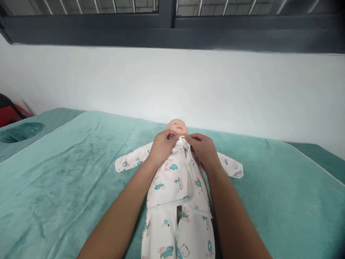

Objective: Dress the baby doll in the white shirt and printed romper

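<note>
Toward nine o'clock (dial centred on the jacket [170, 181] front, twelve at the wall [172, 79]): a red-and-black item [8, 114], partly out of view. Nearer, also at nine: first sleeve [129, 160], spread on the green cover [81, 154]. Between ten and eleven: left hand [162, 145], thumb and forefinger pinching the collar [181, 140]. Centre: doll [176, 125] lies face up in the jacket, head at twelve, patterned trousers [161, 235] at six. Front panels overlap over the belly but part at the upper chest. Between one and two: right hand [203, 146], finger ends pinching the opposite collar edge, contact partly hidden. At three: second sleeve [231, 166], also spread out. Judgement on handling: pinch lightly close to the edges, keep both sides level, smooth the underlying panel flat, and pull little on the soft cloth so that the neck stays free of bunching. Labels: no brand seen. Teal and pink cartoon prints carry marks too small to read as lettering; a pale mark [185, 166] on the front edge is likewise unreadable.
</note>
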`<state>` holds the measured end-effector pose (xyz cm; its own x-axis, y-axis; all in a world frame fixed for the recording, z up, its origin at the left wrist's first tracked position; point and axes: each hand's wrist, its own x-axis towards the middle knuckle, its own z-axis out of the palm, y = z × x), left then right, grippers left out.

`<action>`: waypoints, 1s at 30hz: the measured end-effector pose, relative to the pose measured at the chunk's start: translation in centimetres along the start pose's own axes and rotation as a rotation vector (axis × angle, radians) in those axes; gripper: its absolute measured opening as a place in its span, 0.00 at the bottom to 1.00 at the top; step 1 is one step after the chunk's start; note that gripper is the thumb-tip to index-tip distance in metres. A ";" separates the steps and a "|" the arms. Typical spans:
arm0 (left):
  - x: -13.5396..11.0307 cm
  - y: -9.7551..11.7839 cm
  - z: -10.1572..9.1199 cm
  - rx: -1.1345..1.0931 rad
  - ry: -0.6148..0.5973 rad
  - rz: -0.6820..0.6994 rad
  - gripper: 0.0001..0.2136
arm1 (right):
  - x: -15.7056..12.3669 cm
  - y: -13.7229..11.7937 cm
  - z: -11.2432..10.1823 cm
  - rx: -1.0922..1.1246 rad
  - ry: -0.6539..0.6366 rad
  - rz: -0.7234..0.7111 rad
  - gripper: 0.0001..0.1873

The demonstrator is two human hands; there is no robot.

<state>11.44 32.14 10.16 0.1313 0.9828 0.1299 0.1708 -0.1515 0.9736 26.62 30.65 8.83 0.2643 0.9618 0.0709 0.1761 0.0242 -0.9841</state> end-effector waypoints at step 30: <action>-0.1 0.6 -0.3 -0.338 -0.019 -0.145 0.06 | -1.1 -0.8 0.5 -0.048 -0.062 -0.152 0.13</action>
<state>11.27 31.96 10.75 0.1485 0.9888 -0.0140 -0.1426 0.0354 0.9892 25.71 29.75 9.49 0.1727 0.9629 0.2072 0.2555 0.1593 -0.9536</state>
